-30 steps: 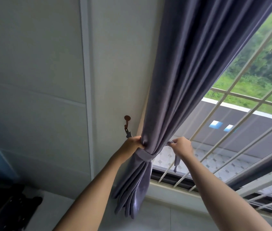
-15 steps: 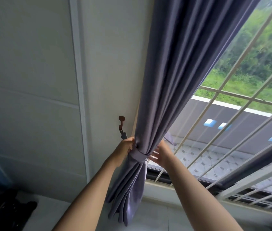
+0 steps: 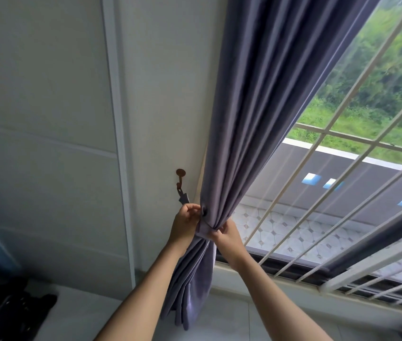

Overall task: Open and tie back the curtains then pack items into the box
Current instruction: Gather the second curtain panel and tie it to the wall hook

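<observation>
Pinching the tieback (image 3: pixel 203 231) around the curtain (image 3: pixel 264 107), both hands, left (image 3: pixel 185 226) and right (image 3: pixel 227 236), have drawn closer together.

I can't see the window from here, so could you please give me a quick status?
Left hand and right hand both pinching the tieback. Curtain bunched, band around it. Nothing in the way.

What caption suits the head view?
Both hands, left hand and right hand, fasten the tieback round the gathered curtain.
</observation>
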